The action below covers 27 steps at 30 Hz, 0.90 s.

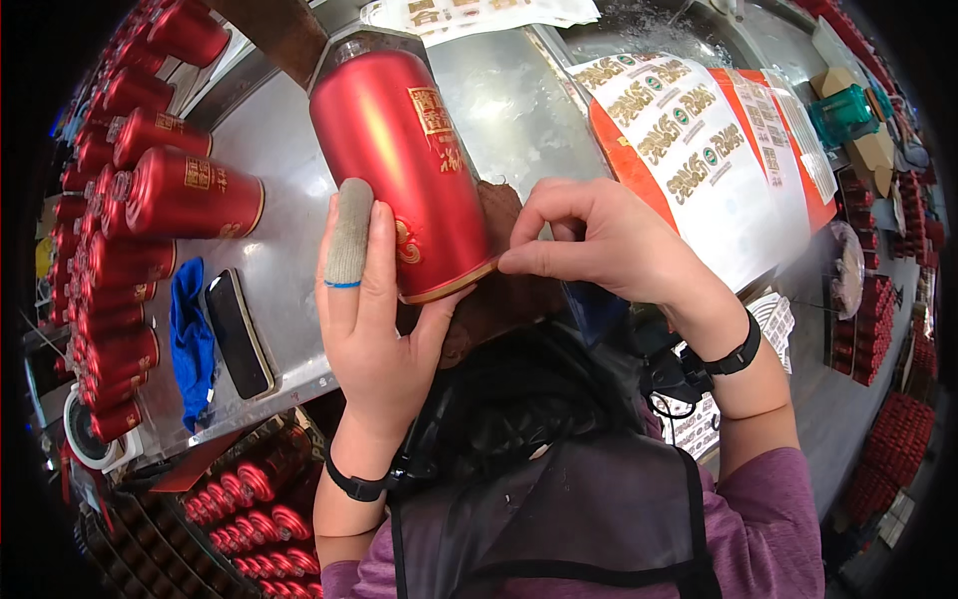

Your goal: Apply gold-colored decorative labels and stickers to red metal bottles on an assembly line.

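Observation:
A shiny red bottle (394, 150) with gold decorations lies tilted, its neck end in a dark metal holder (374, 42) at the far side. My left hand (374, 319) is closed round its near end, fingers along the left side and thumb under the base. One of those fingers wears a grey knit finger cover (349, 230) with a blue edge. Beside the base's gold rim, on the right, my right hand (599, 240) is pinched, thumb against forefinger. Whatever it may hold is too small or hidden to make out. A brown lump (499, 208) shows behind the bottle.
Many red bottles (190, 190) crowd the left side of the metal table (269, 150). A blue cloth (190, 344) and a phone (239, 334) lie near them. White sheets with gold decals (689, 150) rest on an orange-red sheet (629, 150) at right. More bottles (254, 519) stand below left.

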Available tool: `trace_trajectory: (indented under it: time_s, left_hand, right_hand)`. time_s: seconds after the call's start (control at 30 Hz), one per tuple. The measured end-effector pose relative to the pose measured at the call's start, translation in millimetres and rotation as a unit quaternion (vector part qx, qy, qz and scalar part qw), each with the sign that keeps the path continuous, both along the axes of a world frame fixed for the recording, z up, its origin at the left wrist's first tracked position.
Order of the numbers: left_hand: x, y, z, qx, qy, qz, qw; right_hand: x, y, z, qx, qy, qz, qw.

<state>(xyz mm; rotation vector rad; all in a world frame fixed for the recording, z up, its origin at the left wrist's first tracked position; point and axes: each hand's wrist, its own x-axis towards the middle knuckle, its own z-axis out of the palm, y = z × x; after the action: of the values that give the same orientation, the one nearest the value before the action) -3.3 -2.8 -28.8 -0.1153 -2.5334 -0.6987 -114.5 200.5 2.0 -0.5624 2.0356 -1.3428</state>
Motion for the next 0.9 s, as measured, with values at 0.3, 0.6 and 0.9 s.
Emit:
trace_trajectory:
  time_s: [0.3,0.6,0.9]
  left_hand:
    - [7.1,-4.5,-14.3,0.124,0.001,-0.010,0.992]
    - [29.4,-3.4,-6.4,-0.051,0.035,-0.031,0.998]
    - [11.2,8.1,2.7,-0.120,0.085,-0.158,0.977]
  right_hand:
    - [1.6,-4.2,2.2,-0.005,-0.006,0.001,1.000]
    - [-2.0,-4.8,-11.2,-0.031,0.002,0.019,0.999]
    - [-2.2,-3.6,-13.7,-0.052,-0.043,0.012,0.998]
